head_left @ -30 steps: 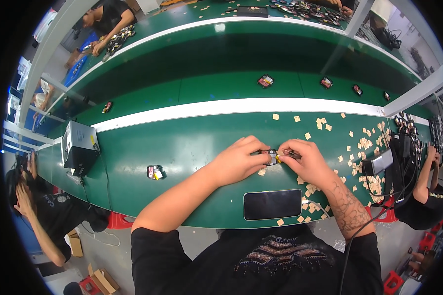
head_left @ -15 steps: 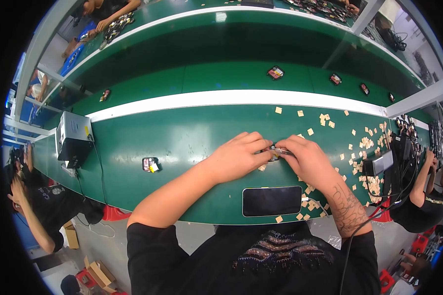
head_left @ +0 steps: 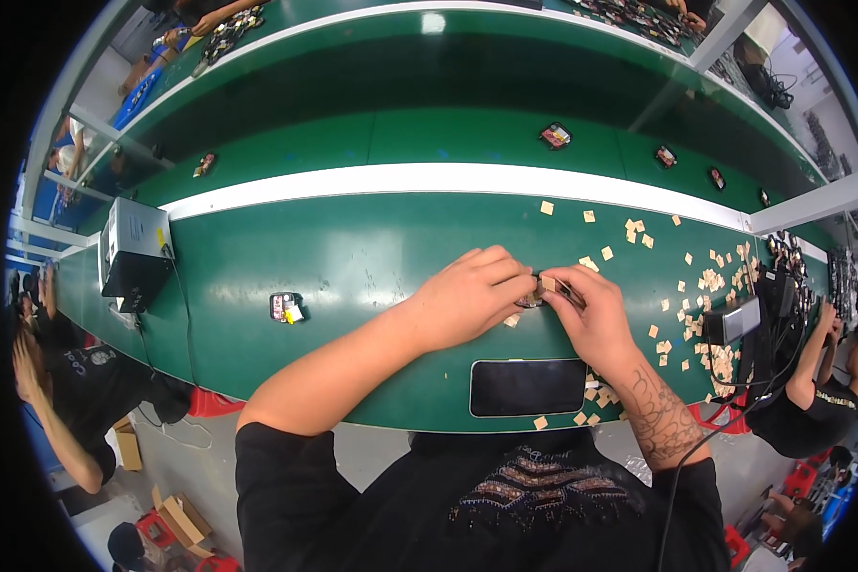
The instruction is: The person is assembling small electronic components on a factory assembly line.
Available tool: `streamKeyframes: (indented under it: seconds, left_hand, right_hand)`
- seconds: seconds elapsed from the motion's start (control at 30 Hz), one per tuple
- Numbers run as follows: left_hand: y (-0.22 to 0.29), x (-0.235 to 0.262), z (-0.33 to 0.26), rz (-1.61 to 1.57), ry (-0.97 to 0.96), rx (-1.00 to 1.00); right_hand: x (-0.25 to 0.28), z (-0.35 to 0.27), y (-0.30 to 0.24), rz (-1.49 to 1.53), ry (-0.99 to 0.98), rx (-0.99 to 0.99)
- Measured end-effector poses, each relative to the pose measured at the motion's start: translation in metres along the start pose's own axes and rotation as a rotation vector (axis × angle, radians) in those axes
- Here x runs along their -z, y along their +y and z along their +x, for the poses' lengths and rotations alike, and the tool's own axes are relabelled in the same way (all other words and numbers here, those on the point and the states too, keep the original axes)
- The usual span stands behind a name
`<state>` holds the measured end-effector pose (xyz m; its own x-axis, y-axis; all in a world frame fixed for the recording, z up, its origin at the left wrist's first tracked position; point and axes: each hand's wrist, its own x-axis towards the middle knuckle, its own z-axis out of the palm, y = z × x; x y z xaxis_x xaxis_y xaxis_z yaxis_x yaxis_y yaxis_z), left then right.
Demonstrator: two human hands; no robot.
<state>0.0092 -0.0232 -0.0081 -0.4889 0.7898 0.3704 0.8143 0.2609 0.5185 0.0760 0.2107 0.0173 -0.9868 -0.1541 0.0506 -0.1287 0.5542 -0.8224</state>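
Observation:
Close together over the middle of the green workbench (head_left: 248,238), both my hands work on a small dark electronic module (head_left: 532,299), mostly covered by fingers. My left hand (head_left: 477,294) grips it from the left, fingers closed. My right hand (head_left: 593,310) pinches a thin dark metal tool that looks like tweezers (head_left: 563,289). A tan square pad (head_left: 547,283) shows at the tool's tip, over the module. A similar module (head_left: 285,307) with a yellow tab lies to the left. Below my hands rests a dark-screened phone (head_left: 528,388).
Loose tan pads (head_left: 715,281) are scattered at the right, near a grey box (head_left: 732,320) and black cables. A grey-black device (head_left: 135,253) stands at the left. Beyond the white ledge (head_left: 372,179), several modules lie on a green strip. Other people sit on both sides.
The view has shifted slightly. My right hand has turned a little, and a tan pad now shows at the tool's tip above the module. My left hand keeps its grip.

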Motion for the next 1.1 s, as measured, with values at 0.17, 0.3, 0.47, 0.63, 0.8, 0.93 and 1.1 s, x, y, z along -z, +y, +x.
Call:
streamKeyframes:
  seconds: [0.17, 0.3, 0.47, 0.63, 0.8, 0.93, 1.1]
  left_hand:
    - [0.005, 0.002, 0.001, 0.018, 0.024, 0.018]
    - [0.005, 0.002, 0.002, 0.008, 0.028, 0.015]
    - [0.004, 0.002, 0.001, -0.005, 0.036, 0.032]
    - [0.005, 0.002, -0.001, -0.025, 0.028, 0.054]
    - [0.005, 0.001, -0.001, -0.038, 0.057, 0.059]
    - [0.006, 0.002, -0.001, -0.1, 0.053, 0.096]
    - [0.006, 0.004, 0.0, -0.106, 0.076, 0.106]
  right_hand:
    - [-0.007, -0.005, 0.004, 0.032, 0.047, 0.023]
    - [-0.007, -0.003, 0.003, -0.035, 0.056, 0.083]
    - [-0.002, 0.001, 0.001, -0.049, 0.016, 0.026]
    - [-0.003, 0.002, -0.006, -0.108, 0.016, -0.01]
    - [-0.006, 0.007, -0.013, -0.198, 0.002, 0.015]
    - [-0.003, 0.019, -0.019, -0.295, -0.064, -0.061]
    - [0.003, 0.016, -0.008, -0.17, -0.001, -0.022]
